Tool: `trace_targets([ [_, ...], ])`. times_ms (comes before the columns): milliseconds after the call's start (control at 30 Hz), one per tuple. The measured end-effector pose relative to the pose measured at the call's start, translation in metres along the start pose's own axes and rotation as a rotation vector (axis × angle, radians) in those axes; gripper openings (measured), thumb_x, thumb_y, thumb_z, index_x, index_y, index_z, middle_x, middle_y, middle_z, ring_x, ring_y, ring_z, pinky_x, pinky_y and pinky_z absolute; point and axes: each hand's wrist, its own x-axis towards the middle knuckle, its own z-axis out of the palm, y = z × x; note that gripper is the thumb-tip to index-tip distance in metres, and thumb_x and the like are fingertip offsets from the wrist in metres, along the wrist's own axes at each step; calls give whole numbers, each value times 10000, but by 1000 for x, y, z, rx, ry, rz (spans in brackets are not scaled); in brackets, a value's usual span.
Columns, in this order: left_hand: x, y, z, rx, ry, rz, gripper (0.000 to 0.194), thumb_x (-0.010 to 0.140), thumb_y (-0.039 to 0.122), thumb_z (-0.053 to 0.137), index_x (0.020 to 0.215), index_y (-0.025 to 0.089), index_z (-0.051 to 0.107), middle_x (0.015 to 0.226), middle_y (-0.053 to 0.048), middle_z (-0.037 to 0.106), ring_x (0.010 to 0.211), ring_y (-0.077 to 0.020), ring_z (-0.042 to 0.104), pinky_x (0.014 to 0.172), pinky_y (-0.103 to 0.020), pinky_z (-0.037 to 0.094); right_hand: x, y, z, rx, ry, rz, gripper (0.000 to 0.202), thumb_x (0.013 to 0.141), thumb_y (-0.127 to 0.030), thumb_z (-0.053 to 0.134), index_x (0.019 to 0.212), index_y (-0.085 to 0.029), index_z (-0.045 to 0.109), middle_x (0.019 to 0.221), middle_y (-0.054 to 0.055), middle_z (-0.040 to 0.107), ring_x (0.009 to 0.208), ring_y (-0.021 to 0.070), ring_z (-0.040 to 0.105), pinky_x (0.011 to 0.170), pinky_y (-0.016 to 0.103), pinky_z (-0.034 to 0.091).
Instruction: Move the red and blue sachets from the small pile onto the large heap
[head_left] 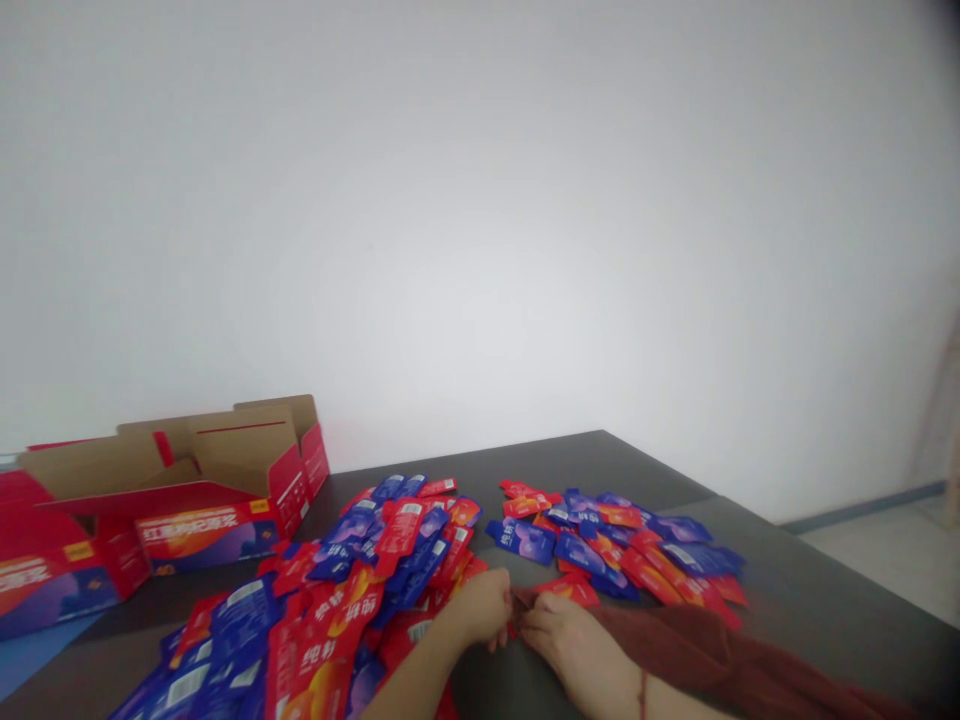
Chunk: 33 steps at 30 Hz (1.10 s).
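Note:
A long strip of brown cloth [697, 640] runs from the lower right to the gap between my hands. My right hand [562, 635] grips it near its end, fingers bent around the gathered fabric. My left hand [487, 605] is closed at the tip of the cloth, its fingers curled downward and partly hidden. A bit of red shows between the hands, too small to make out. To the left lies a large heap of red and blue pouches [330, 630]; a smaller pile of similar pouches [600, 545] spreads just beyond my right hand.
Open red cardboard boxes [210, 530] with brown insides stand at the left, one behind another. The dark table [540, 455] reaches a white wall [480, 250] at the back. Its right edge slopes toward me, with pale floor [885, 540] beyond.

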Motion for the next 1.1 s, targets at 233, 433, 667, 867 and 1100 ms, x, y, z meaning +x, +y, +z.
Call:
trace_targets([
  [233, 1, -1, -1, 19, -11, -1, 172, 813, 79, 390, 918, 152, 504, 481, 73, 550, 377, -88, 506, 431, -161, 358, -18, 16, 0, -79, 61, 58, 336, 944, -82, 384, 1117, -191, 651, 1117, 49, 675, 988, 178, 581, 898, 275, 450],
  [433, 2, 1, -2, -1, -29, -25, 154, 772, 79, 437, 882, 158, 510, 484, 65, 569, 371, -95, 499, 432, -174, 363, -39, 66, -7, -231, 90, 246, 430, 888, -7, 336, 1117, -161, 666, 1141, 96, 672, 1048, 227, 580, 949, 381, 449],
  [667, -2, 2, -1, 3, 6, -5, 159, 791, 68, 400, 879, 158, 498, 463, 78, 538, 362, -81, 487, 399, -151, 310, -1, 34, 11, -158, 65, 199, 340, 901, -46, 407, 1115, -135, 656, 1115, 100, 673, 1034, 235, 565, 942, 373, 423],
  [867, -4, 3, -3, -7, -7, 6, 185, 781, 55, 392, 891, 155, 501, 475, 79, 547, 364, -76, 486, 400, -149, 313, -21, 22, -17, 101, 36, 21, 371, 938, -138, 389, 1235, -204, 601, 1189, 72, 651, 1080, 200, 548, 971, 347, 407],
  [1100, -3, 8, -4, -26, -27, -31, 173, 768, 66, 422, 877, 156, 521, 484, 65, 568, 377, -91, 497, 446, -174, 356, -32, 38, -30, -40, 59, 311, 383, 894, -94, 376, 1139, -153, 664, 1144, 108, 673, 1052, 245, 565, 978, 394, 406],
])
